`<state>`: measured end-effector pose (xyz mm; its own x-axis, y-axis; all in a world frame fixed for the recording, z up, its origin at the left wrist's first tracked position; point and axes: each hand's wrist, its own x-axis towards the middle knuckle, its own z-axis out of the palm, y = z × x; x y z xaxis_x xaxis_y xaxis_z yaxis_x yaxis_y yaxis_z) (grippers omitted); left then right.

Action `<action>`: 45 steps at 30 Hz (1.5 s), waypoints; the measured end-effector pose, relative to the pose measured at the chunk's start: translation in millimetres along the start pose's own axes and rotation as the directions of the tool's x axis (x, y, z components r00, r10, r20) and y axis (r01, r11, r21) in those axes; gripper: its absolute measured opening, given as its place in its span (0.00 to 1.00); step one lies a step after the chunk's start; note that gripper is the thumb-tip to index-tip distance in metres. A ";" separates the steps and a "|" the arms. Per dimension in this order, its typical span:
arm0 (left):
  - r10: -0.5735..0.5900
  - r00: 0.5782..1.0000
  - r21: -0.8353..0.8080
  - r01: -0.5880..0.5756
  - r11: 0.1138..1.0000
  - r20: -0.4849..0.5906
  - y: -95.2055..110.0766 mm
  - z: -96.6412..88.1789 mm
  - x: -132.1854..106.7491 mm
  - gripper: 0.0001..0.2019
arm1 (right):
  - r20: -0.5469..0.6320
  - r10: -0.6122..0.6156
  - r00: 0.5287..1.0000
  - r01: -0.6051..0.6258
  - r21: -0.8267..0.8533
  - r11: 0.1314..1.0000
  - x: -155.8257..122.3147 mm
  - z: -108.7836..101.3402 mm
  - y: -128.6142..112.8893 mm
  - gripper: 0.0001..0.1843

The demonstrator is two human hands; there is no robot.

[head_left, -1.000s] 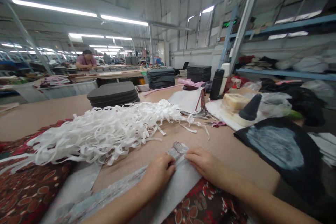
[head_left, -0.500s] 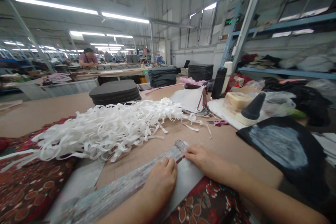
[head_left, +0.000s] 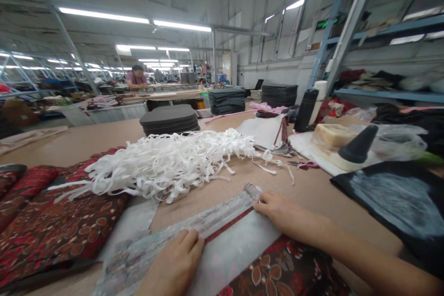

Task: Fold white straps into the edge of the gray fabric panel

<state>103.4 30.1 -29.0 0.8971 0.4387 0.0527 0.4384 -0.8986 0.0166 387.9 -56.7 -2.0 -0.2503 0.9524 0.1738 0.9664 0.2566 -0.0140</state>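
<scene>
One long, narrow strip lies flat before me on the table, mottled pale grey with patchy, cloudy streaks, a faintly glossy look and rougher blotches toward its near end. A crumpled brownish-grey lump sits at its far tip. Along the side nearer me shows a thin red-brown band, and beside that a smooth pale sheet bordering dark floral fabric. The strip's long axis runs diagonally: its far end points away from me and to my right, its near end toward my lower left, below the heap of white ribbon. My left hand rests over the strip's near stretch, fingers curled close together; I cannot tell whether it pinches. My right hand has its bent fingertips at the far end, their grip likewise unclear.
</scene>
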 end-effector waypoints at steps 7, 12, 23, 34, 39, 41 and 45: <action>-0.055 0.998 0.014 0.054 0.998 0.035 -2.0 -4.5 -12.8 0.14 | 0.020 -0.206 0.978 0.196 0.234 0.952 37.4 6.2 -67.5 0.12; 0.092 0.996 0.236 -0.093 0.967 0.016 2.4 5.5 -20.3 0.16 | 0.017 -0.379 0.925 0.371 0.169 0.913 48.8 11.7 -99.9 0.09; -0.030 0.999 0.213 0.035 0.976 -0.030 -17.9 -2.3 -72.9 0.13 | 0.023 -0.389 0.921 0.386 0.085 0.919 60.2 16.0 -109.4 0.09; -0.025 0.976 0.178 0.064 0.982 -0.218 -31.8 -7.2 -105.6 0.10 | 0.018 -0.495 0.868 0.478 0.231 0.847 97.7 37.6 -152.5 0.09; -0.013 0.954 0.168 0.066 0.984 -0.299 -38.1 -5.3 -120.9 0.12 | -0.033 -0.526 0.850 0.507 0.323 0.799 112.8 41.3 -174.4 0.08; -0.027 0.945 0.143 0.078 0.987 -0.327 -40.4 -5.1 -128.3 0.14 | -0.044 -0.538 0.842 0.518 0.347 0.782 117.6 45.4 -180.0 0.08; -0.107 0.926 0.049 0.134 0.990 -0.363 -42.9 -3.8 -141.0 0.17 | -0.065 -0.565 0.823 0.555 0.303 0.774 122.6 49.6 -188.7 0.07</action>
<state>-42.1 6.7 -33.4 0.7635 0.4994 0.4095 0.5569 -0.8302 -0.0258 171.9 19.8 -26.9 -0.7479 0.6280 0.2150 0.5918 0.7776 -0.2127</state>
